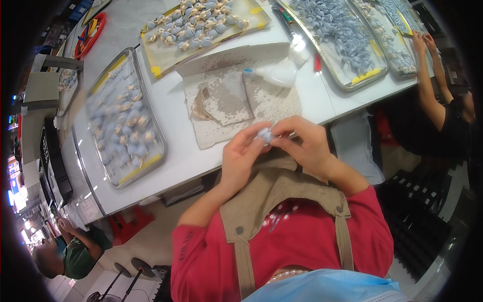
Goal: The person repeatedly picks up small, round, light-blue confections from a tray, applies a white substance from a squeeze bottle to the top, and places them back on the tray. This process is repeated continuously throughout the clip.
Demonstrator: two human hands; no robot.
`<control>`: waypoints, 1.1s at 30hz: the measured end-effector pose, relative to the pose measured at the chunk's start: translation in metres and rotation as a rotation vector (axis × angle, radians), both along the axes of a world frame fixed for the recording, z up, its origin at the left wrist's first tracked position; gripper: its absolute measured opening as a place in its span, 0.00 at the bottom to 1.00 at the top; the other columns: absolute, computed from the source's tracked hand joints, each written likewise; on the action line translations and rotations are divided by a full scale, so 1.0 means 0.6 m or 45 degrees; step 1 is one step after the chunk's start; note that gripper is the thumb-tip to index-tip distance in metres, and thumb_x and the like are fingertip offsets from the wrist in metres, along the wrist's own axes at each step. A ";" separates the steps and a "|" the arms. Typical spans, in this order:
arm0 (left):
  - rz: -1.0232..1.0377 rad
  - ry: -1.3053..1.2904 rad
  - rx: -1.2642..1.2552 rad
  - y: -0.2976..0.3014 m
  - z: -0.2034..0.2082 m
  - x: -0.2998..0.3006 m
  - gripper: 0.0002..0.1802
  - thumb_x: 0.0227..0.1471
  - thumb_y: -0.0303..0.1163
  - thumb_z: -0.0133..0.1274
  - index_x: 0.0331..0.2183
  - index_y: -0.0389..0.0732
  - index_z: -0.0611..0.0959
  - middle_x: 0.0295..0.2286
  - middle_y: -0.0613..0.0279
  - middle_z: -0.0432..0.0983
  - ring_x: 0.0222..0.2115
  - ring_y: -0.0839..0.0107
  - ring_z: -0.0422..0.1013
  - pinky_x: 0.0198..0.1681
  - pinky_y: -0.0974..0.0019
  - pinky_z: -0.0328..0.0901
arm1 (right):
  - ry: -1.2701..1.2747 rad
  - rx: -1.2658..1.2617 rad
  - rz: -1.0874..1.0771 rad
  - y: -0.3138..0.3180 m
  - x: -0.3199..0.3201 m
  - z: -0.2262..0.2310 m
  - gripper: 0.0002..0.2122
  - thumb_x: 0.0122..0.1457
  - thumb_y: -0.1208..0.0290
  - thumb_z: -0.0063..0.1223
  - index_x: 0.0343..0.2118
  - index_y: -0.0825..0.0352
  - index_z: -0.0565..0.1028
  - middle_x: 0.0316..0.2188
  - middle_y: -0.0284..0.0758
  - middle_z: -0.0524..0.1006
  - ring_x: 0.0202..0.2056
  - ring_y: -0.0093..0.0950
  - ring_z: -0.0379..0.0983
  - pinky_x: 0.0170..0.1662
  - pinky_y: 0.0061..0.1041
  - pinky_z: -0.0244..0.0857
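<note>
My left hand and my right hand meet at the near edge of the table. Between their fingertips they pinch a small pale blue piece; its exact kind is too small to make out. Just beyond my fingers lies a stained cardboard sheet with a smaller worn board on it. A white squeeze bottle with a blue tip rests on its side on the cardboard.
A tray of small blue-and-cream pieces lies at left, with a similar tray behind the cardboard. On the right, another tray holds pale blue pieces. A red basket stands far left. Co-workers sit at right and lower left.
</note>
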State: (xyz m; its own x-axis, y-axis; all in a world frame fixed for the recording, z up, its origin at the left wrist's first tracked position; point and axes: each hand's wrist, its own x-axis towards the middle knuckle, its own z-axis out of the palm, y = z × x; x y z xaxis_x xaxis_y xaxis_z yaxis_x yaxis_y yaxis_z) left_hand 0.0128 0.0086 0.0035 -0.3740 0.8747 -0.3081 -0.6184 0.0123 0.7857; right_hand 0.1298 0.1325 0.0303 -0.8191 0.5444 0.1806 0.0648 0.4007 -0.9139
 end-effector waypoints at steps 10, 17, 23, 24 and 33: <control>0.032 0.016 0.032 0.004 -0.003 0.008 0.21 0.51 0.22 0.48 0.48 0.34 0.69 0.40 0.62 0.70 0.37 0.81 0.66 0.41 0.77 0.61 | 0.120 0.087 -0.006 0.004 0.000 -0.009 0.07 0.44 0.80 0.59 0.28 0.67 0.75 0.29 0.36 0.75 0.29 0.28 0.74 0.28 0.21 0.69; 0.012 0.235 -0.034 0.004 -0.002 0.012 0.20 0.51 0.20 0.48 0.48 0.32 0.69 0.36 0.62 0.71 0.34 0.83 0.65 0.39 0.79 0.61 | 0.143 0.254 -0.103 -0.009 0.009 -0.015 0.08 0.43 0.81 0.58 0.28 0.67 0.75 0.29 0.37 0.76 0.28 0.31 0.74 0.29 0.23 0.69; 0.049 0.381 -0.053 0.005 0.009 0.015 0.18 0.51 0.20 0.48 0.46 0.33 0.72 0.27 0.69 0.70 0.27 0.87 0.62 0.30 0.81 0.58 | 0.235 0.420 -0.020 -0.003 0.005 -0.010 0.08 0.43 0.81 0.58 0.28 0.68 0.75 0.27 0.38 0.75 0.27 0.32 0.74 0.28 0.23 0.68; 0.024 0.428 -0.047 -0.001 -0.001 0.010 0.18 0.51 0.20 0.48 0.46 0.33 0.72 0.26 0.69 0.71 0.27 0.87 0.63 0.30 0.82 0.58 | 0.249 0.421 0.016 0.003 0.004 -0.012 0.07 0.43 0.80 0.58 0.28 0.68 0.74 0.27 0.38 0.75 0.27 0.34 0.74 0.29 0.25 0.68; -0.085 0.434 -0.064 0.003 0.005 0.002 0.20 0.52 0.25 0.50 0.47 0.32 0.70 0.34 0.61 0.72 0.32 0.79 0.68 0.35 0.76 0.65 | 0.210 0.335 0.063 0.012 0.004 -0.009 0.07 0.44 0.80 0.57 0.28 0.68 0.74 0.25 0.38 0.74 0.26 0.34 0.73 0.27 0.25 0.67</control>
State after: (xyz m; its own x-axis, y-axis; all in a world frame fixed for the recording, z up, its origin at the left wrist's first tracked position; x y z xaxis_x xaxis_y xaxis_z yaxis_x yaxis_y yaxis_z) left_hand 0.0139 0.0104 0.0063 -0.4056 0.8876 -0.2185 -0.3169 0.0877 0.9444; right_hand 0.1321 0.1398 0.0250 -0.7914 0.4218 0.4425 -0.1012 0.6235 -0.7752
